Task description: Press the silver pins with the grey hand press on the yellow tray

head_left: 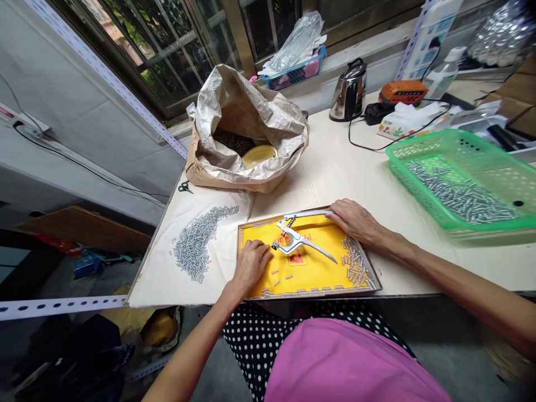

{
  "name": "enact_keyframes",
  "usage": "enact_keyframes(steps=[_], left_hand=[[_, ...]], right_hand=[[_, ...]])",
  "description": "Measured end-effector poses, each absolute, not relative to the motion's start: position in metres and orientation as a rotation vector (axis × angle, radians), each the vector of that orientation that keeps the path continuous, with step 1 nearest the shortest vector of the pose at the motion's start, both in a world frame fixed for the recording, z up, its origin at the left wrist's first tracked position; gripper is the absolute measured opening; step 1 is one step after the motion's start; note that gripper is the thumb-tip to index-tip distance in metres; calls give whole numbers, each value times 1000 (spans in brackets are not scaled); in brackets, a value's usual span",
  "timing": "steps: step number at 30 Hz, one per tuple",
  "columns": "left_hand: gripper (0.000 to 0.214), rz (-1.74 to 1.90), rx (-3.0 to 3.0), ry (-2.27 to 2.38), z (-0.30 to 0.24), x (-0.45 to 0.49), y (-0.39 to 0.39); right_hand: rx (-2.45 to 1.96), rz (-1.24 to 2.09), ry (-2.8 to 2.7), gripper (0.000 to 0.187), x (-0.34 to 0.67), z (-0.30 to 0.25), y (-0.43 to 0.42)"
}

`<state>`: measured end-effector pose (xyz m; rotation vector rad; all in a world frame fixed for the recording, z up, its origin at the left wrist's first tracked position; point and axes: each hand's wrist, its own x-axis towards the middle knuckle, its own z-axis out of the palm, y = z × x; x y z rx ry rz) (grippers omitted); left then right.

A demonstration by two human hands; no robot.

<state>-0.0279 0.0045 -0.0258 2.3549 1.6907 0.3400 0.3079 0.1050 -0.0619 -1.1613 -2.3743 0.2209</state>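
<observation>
A silver plier-like hand press (298,237) lies on a yellow tray (312,276) at the table's front edge. My left hand (250,266) rests on the tray's left side, fingers curled in a pinch right at the tool's jaw; what it pinches is too small to name. My right hand (355,221) lies over the tray's top right corner, fingertips touching the upper handle of the tool. Several small metal tubes (355,267) are heaped along the tray's right side and lower rim, with a few loose ones near my left hand.
A pile of small metal tubes (198,242) lies on a white sheet left of the tray. A crumpled paper sack (247,125) with a yellow bowl stands behind. A green basket (463,178) of tubes sits at right. Kettle (348,91), scissors (185,187) and cables lie further back.
</observation>
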Motion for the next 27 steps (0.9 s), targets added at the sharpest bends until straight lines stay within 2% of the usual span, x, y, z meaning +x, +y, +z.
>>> enact_keyframes(steps=[5,9,14,19,27], left_hand=[[30,273,2383,1685,-9,-30,-17],[22,391,2218,2160,9,-75,-4],[23,94,1903,2537,8,-137,35],[22,-64,1841,2582,-12,-153,58],[20,-120,1895,2498,-18,-161,71]], right_hand=[[-1162,251,-2302,44,309,-69,99],[-1119,254,-2316,42,302,-75,95],[-1072,207,-2377,43,283,-74,93],[-1061,228,-2407,43,275,-73,95],[-1055,271,-2470,42,272,-63,92]])
